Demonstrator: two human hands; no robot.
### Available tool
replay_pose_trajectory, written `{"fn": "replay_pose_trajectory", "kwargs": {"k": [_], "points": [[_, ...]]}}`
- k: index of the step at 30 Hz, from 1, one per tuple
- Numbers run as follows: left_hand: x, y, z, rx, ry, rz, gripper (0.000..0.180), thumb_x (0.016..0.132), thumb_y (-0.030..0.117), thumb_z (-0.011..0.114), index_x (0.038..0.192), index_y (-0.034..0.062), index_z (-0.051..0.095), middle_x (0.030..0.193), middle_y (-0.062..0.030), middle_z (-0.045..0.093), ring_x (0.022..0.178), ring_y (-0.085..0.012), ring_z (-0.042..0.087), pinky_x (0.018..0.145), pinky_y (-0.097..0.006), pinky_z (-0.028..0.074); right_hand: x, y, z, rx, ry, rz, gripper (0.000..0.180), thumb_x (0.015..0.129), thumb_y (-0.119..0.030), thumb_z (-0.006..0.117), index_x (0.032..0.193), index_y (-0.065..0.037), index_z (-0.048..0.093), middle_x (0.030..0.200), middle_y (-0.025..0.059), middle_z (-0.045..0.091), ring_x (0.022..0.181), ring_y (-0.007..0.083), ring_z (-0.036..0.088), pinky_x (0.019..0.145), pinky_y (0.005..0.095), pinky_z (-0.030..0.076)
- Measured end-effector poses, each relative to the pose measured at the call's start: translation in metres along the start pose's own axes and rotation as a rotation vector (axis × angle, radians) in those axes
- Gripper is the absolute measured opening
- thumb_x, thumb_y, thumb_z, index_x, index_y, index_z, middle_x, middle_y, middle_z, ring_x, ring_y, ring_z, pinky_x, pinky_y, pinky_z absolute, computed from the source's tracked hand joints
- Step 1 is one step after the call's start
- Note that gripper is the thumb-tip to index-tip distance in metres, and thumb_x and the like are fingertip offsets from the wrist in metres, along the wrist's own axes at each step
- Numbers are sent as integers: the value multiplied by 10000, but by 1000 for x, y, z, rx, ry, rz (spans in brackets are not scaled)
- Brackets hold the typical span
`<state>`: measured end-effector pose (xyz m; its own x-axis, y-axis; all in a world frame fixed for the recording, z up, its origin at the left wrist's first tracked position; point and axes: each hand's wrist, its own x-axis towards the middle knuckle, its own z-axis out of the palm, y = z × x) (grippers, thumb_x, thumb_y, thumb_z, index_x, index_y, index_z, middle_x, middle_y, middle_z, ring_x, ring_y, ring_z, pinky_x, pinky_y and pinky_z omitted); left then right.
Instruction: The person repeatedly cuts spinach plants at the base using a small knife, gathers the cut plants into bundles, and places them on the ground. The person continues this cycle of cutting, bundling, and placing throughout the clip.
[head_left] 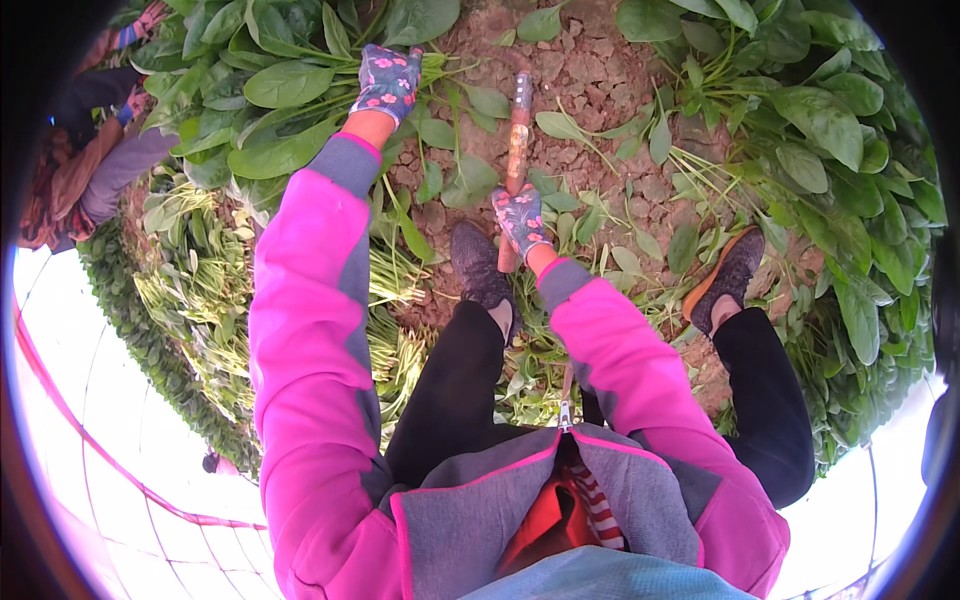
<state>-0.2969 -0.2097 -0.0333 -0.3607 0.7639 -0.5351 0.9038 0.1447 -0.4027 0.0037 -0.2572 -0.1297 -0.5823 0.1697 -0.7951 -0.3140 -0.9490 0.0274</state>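
My left hand (388, 82), in a dark floral glove, is closed around the stems of a bunch of spinach (290, 86). Its broad green leaves spread to the left, and short stem ends stick out on the right of the fist. In the same kind of glove, my right hand (521, 218) grips the worn wooden handle of a sickle (517, 150). The sickle points away from me; its dark, curved blade bends left at the far end, near the stem ends and partly hard to make out against the soil.
Cracked soil (590, 75) with loose leaves lies between my shoes (480, 262). Leafy spinach plants (820, 120) stand along the right. Cut bunches with pale stems (200, 290) lie in a row at left. Another person (95, 170) is at the far left edge.
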Motion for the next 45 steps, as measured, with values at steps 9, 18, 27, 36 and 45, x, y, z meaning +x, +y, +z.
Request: {"fn": "replay_pose_trajectory", "kwargs": {"k": [9,18,27,36,45], "points": [[-2,2,18,-152,119,-46,223,867,140,477,1029,95,624,786,-83,694,745,-277,677,681,-418,485,-22,-17,-18,-216,192,202,368,881,-466,481,759,-124,415,567,-13,403,405,124,383,344,261,311],[-6,-1,23,-189,111,-147,138,819,191,526,797,187,662,739,-82,679,669,-262,665,597,-389,485,-63,-27,-36,-722,214,-56,236,879,-347,520,810,-138,435,585,-11,418,413,118,416,354,267,343],[-9,8,4,-209,99,-200,144,803,194,556,844,168,692,784,-38,696,754,-237,670,634,-389,451,4,3,-18,-1340,255,-251,182,860,-251,626,839,-142,482,639,0,493,473,111,502,398,282,413],[-42,15,-35,-226,218,-40,81,710,145,615,645,184,642,642,-27,637,629,-222,648,535,-371,437,-60,-44,-48,-1040,196,-178,211,829,-210,652,799,-116,465,575,-18,447,430,97,430,384,287,359],[-116,28,-172,-401,243,84,213,646,171,675,855,145,648,701,-49,644,718,-266,654,646,-406,470,-131,-159,16,-1053,91,-739,374,903,-367,524,1115,-59,518,741,56,580,436,158,472,411,289,426]]}}
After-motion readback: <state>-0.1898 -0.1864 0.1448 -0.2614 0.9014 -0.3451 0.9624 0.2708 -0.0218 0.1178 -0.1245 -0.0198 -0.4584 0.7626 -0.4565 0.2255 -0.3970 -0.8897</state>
